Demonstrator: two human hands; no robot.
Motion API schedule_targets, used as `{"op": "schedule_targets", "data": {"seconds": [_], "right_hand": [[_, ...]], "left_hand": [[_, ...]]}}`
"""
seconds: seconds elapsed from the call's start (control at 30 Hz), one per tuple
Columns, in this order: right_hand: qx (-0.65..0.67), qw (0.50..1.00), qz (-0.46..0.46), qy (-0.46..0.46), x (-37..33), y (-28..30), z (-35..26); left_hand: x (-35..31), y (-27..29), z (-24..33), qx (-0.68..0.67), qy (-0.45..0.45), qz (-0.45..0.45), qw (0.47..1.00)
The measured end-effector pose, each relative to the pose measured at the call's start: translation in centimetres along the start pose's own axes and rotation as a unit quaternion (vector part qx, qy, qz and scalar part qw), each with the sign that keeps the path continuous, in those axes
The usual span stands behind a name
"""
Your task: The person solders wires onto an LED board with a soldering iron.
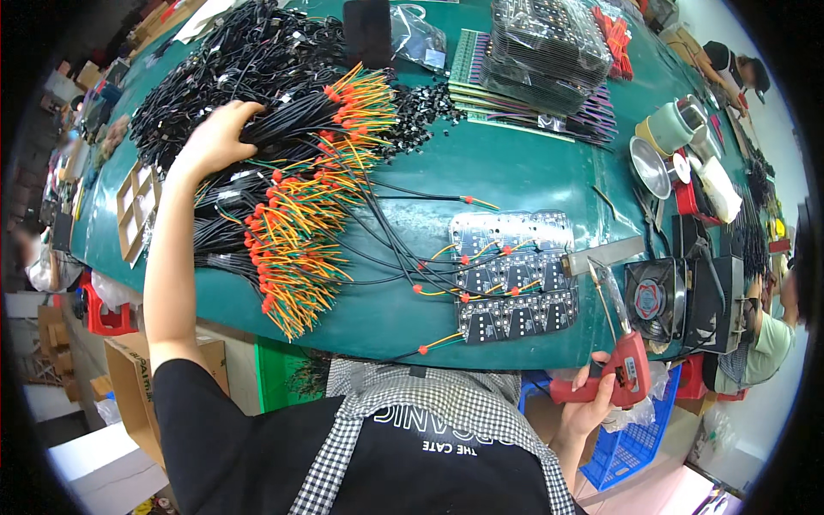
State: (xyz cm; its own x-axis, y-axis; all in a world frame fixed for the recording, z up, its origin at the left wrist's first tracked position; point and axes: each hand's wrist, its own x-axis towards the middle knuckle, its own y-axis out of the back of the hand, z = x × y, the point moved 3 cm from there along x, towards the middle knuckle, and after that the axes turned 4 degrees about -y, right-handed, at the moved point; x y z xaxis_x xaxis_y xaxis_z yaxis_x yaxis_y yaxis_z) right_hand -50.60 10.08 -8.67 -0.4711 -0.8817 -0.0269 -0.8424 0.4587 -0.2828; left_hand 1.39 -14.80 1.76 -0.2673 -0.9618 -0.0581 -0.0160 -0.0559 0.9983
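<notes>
Cables (292, 120) meet my left hand (215, 142), grip unclear; past bare table (382, 319), my right hand (590, 407) clasps a soldering gun (632, 365) at the edge.

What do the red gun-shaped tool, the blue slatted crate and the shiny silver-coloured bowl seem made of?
Red gun-shaped tool: probably hard plastic, satin; its body looks smooth and rounded.
Blue slatted crate: likely moulded plastic, from its uniform colour and regular openings; finish unclear.
Shiny silver-coloured bowl: seemingly polished metal, judging by its bright highlights, though possibly just coated.
</notes>
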Motion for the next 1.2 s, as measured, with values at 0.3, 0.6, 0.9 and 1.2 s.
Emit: {"op": "schedule_targets", "data": {"seconds": [0.3,0.6,0.9,1.2], "right_hand": [[-0.004,0.999,-0.031,-0.019,1.2,-0.5,0.6],[0.019,0.999,-0.044,-0.011,1.2,1.4,1.0],[0.014,0.999,-0.049,-0.01,1.2,2.8,0.3],[0.032,0.997,-0.05,-0.055,1.4,3.7,0.3]], "left_hand": [[3.2,-6.4,24.1,-0.211,-0.126,0.07,0.967],[8.4,-10.4,25.5,-0.279,-0.106,-0.08,0.951],[7.9,-8.3,25.0,-0.544,-0.037,-0.079,0.834],[1.7,-6.2,32.5,-0.529,-0.092,-0.008,0.843]]}}
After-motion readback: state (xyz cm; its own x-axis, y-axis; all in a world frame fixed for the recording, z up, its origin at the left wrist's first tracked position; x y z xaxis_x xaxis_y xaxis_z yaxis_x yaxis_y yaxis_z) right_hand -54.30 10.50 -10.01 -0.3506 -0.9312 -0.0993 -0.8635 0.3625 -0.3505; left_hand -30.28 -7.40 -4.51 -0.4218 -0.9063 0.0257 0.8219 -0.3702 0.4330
